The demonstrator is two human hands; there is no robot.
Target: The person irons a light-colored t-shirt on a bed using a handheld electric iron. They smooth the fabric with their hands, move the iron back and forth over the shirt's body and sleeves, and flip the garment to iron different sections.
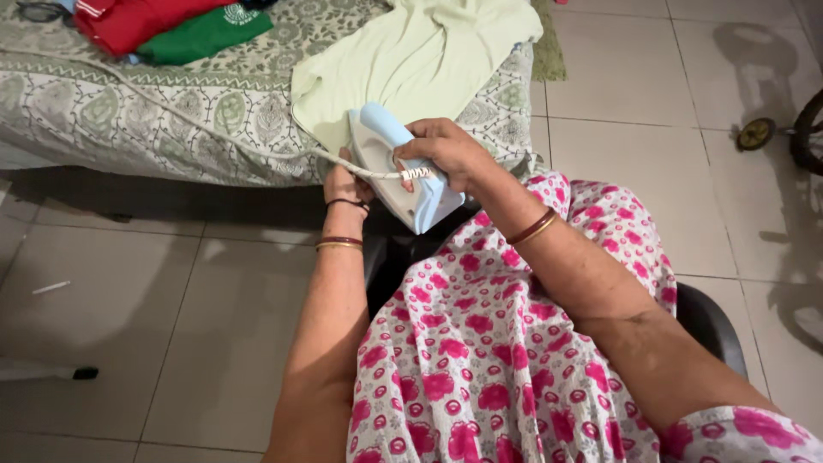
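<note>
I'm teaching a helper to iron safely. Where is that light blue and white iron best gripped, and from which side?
Probably by the blue handle on top of the iron, coming from its rear end, as the right hand does: the flat soleplate faces away, toward the pale green cloth, and the cord leaves near the back.

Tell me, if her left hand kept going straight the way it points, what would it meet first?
The left hand points toward the bed, partly behind the iron. Going straight on, it would probably meet the pale green cloth hanging over the bed's edge, though depth is hard to judge.

Bare bedspread [129,103] left of cord [171,113] (folded clothes [171,26] block beyond).
</note>
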